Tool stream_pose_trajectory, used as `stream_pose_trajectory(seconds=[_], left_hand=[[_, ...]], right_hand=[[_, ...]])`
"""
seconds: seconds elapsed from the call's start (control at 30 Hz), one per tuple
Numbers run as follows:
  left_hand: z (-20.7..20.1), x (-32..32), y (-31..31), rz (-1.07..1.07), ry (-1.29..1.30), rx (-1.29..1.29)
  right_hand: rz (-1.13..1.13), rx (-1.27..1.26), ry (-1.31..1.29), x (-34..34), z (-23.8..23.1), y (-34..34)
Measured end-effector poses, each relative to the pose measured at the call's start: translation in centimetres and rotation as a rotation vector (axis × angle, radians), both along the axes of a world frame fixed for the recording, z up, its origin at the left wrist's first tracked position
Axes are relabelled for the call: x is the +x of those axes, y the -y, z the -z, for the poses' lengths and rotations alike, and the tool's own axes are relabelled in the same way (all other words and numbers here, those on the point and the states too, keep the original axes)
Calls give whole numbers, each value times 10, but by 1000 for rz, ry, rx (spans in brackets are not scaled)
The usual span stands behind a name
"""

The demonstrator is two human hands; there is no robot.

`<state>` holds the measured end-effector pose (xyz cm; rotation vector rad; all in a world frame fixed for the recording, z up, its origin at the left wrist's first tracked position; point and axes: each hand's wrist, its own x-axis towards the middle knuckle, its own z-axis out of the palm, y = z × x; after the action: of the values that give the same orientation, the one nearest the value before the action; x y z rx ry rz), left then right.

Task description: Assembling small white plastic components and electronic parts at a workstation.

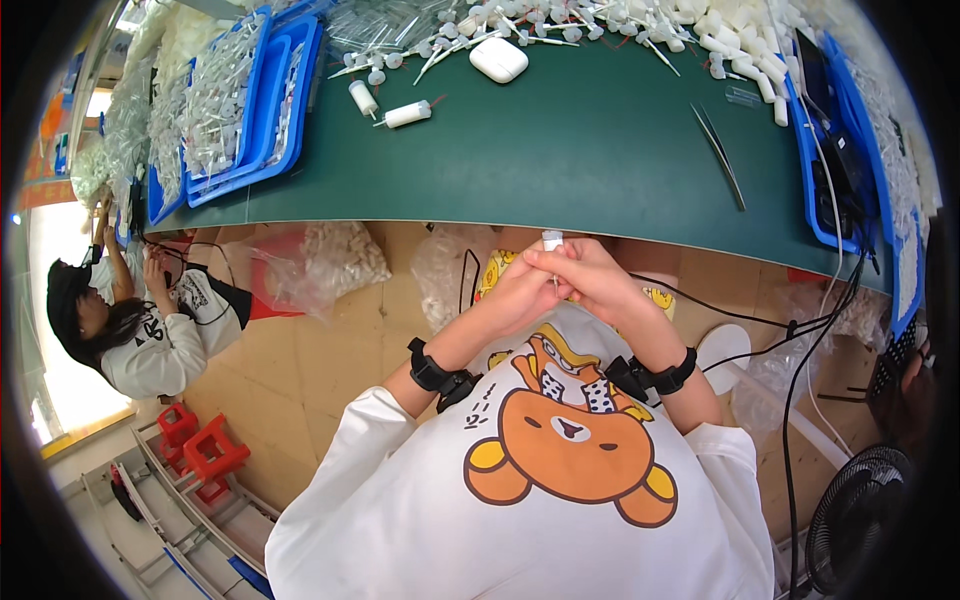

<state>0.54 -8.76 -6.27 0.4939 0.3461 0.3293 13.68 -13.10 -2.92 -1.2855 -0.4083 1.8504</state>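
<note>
Just off the table's near edge, my two hands meet in front of my chest. A small white cylinder (552,241) with a pale, clear-looking end stands upright between them, its top poking out above the fingers. My left hand (520,287) is closed around its lower part. My right hand (592,277) is closed too, its thumb and fingers pressed on the same piece from the other side. A thin pale tip seems to show under the fingers; the rest is hidden. Two similar white cylinders, one upright-leaning (363,98) and one lying flat (408,114), are on the green table (560,150).
Tweezers (720,160) and a white earbud case (498,61) lie on the table. Thin white-tipped parts (540,25) and white foam cylinders (735,45) heap at the back. Blue trays (290,130) flank it. Black cables (740,312) hang at right, near a fan (858,515). A co-worker (150,330) sits left.
</note>
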Motion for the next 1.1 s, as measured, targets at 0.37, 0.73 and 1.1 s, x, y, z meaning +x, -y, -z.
stream_pose_trajectory(seconds=[0.37, 0.73, 1.1], left_hand=[[-22, -19, -6, 111, -86, -94], [-20, -7, -10, 109, -160, -150], [-14, 7, -7, 44, -147, -62]], right_hand=[[-30, 56, -98, 0, 5, 19], [85, 49, -198, -14, 10, 14], [167, 7, -232, -4, 8, -1]])
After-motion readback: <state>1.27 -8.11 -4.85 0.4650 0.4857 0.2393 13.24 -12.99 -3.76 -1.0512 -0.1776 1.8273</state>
